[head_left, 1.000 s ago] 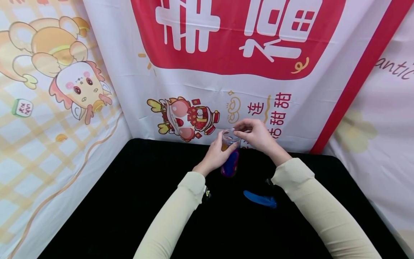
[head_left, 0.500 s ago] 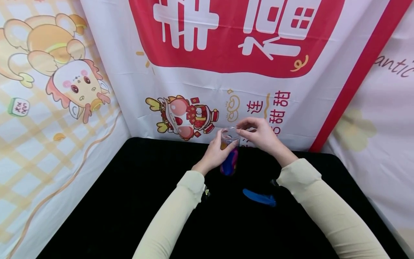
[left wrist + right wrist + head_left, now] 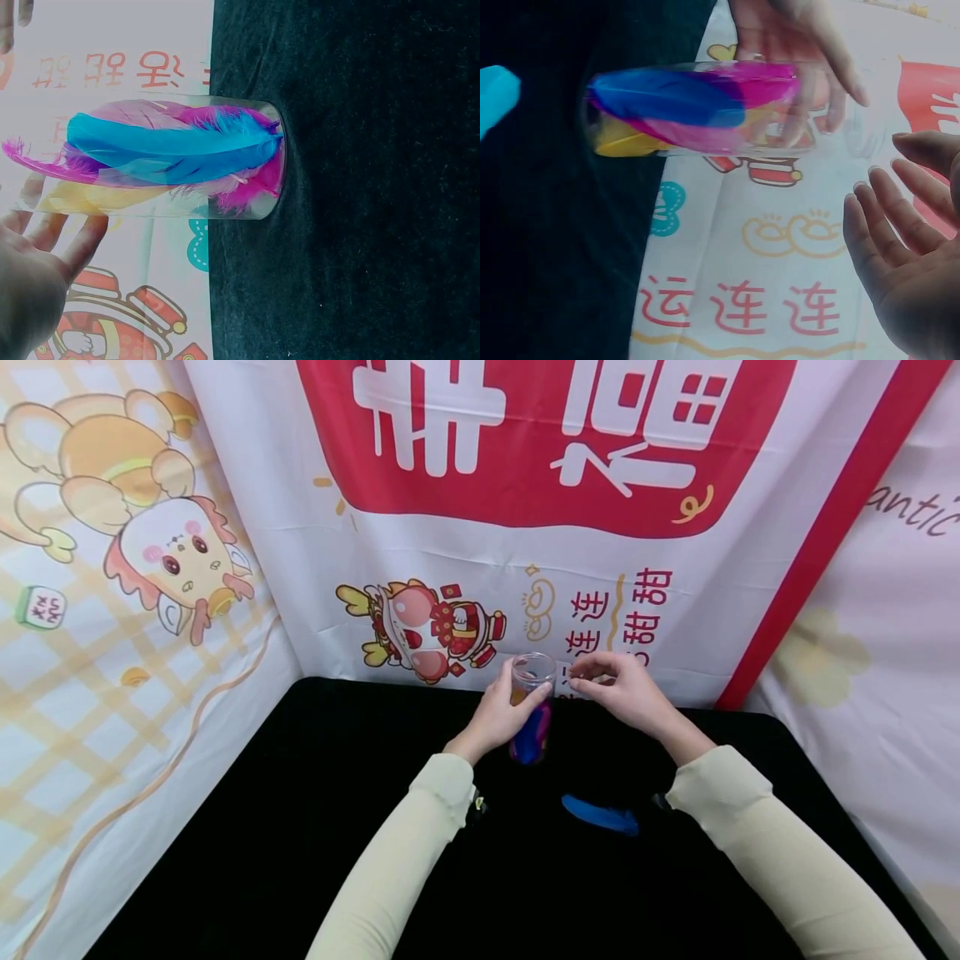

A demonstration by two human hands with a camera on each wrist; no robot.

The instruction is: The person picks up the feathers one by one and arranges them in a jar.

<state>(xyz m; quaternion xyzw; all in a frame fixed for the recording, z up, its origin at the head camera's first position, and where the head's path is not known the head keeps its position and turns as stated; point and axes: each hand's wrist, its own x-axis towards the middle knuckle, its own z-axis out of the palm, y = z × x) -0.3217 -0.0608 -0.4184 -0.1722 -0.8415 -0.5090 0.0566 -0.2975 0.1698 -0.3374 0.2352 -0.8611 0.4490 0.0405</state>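
Observation:
My left hand (image 3: 498, 714) grips a tall clear jar (image 3: 534, 678) near its top, thumb and fingers on opposite sides of the wall. The jar stands upright, uncapped, on the black table. Blue, magenta, pale pink and yellow feathers (image 3: 176, 150) fill it in the left wrist view. Just right of the rim, my right hand (image 3: 626, 692) hangs in the air with its fingers apart and nothing between them, as the right wrist view shows. A loose blue feather (image 3: 600, 815) lies on the table, nearer to me and right of the jar.
The black table (image 3: 360, 827) ends at a white and red printed cloth (image 3: 420, 543) right behind the jar. Patterned cloth walls (image 3: 142, 693) close off the left and right sides. Dark wrist cameras sit under both cuffs.
My right hand has drawn away from the jar's rim, to the right and slightly down. The left hand keeps its grip on the jar, and the loose blue feather stays in place.

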